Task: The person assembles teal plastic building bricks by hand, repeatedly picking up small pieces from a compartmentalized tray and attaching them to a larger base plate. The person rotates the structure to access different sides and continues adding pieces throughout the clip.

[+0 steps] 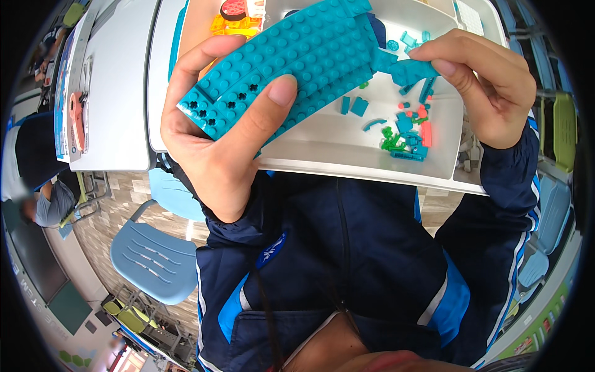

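Two hands fitting a small piece onto a curved teal brick assembly above a white tray

The left hand (217, 130) wraps the curved teal brick assembly (291, 62), thumb pressed across its studs, fingers curled behind; the right hand (483, 80) pinches a small teal piece (412, 69) against the assembly's end, fingertips closed on it. Below lies a white tray (347, 142) scattered with loose teal, green and pink pieces (409, 133) on a white table (118, 93); a blue chair (155, 260) stands on the wood-pattern floor

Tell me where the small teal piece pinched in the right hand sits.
In the head view, upper right: the small teal piece is between the right hand fingertips, touching the right end of the curved teal brick assembly that the left hand holds over the white tray.
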A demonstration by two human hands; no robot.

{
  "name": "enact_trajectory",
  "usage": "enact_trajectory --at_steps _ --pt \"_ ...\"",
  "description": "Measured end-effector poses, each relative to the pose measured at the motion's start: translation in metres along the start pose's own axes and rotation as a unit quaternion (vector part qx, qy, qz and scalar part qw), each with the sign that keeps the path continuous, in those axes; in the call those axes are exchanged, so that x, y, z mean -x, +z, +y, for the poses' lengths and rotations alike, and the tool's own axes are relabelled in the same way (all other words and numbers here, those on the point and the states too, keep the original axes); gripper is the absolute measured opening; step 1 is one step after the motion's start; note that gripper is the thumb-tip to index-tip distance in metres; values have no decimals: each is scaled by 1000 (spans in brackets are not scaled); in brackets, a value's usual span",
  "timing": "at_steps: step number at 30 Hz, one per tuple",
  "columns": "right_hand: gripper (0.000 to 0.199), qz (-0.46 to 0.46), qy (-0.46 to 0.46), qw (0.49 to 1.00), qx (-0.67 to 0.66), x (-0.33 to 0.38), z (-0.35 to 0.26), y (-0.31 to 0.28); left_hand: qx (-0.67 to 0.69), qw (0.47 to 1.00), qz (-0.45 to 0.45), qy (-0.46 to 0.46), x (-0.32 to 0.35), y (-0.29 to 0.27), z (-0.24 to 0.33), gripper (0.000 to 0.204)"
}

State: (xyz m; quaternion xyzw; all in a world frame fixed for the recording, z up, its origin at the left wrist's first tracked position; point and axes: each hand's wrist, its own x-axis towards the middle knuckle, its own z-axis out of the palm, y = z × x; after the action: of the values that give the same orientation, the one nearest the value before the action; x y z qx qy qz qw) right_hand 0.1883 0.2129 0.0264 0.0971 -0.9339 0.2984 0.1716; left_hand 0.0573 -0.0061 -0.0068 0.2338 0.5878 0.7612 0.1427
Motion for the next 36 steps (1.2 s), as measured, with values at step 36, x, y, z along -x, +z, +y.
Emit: enact_trajectory --at_steps 36 --pt "11 -112 -42 990 70 -10 14 54 129 991 -4 -18 -6 -14 13 49"
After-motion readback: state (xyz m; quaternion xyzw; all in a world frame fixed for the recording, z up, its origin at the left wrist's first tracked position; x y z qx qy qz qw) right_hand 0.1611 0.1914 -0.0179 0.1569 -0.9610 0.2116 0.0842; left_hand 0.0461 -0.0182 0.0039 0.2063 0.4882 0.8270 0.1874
